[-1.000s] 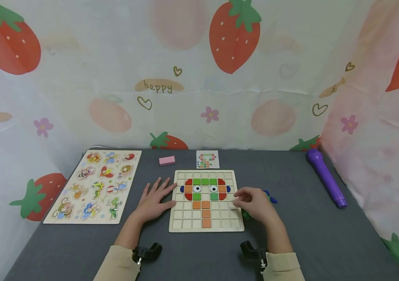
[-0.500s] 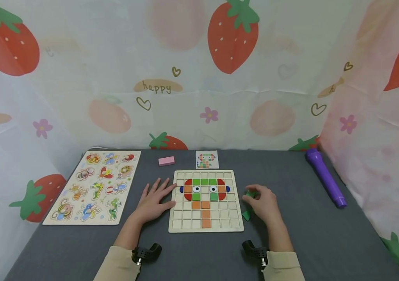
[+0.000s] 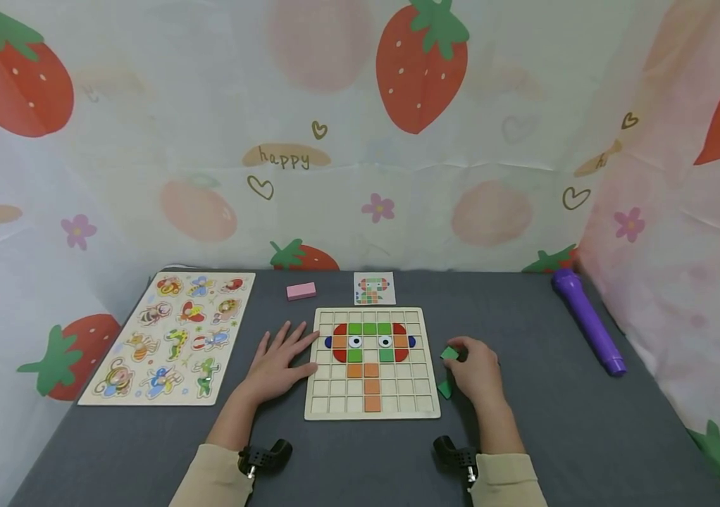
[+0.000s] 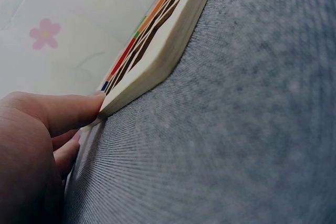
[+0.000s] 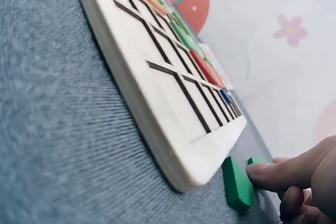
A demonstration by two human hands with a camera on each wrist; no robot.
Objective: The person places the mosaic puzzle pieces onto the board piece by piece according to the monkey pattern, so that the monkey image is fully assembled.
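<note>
Probably picking up flat green wooden block, right of square pale wooden board: pinched in right fingers, with left fingers spread, touching board. Next, maybe fit into board.

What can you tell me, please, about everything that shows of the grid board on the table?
The board is pale, flat and squarish, with rounded corners, and looks wooden. Dark lines divide it into cells. Red, green, orange and blue pieces and two eye pieces fill part of its upper half; orange pieces run down to the bottom row, and many cells are bare. It lies flat on the grey table, and the left hand touches its left edge.
</note>
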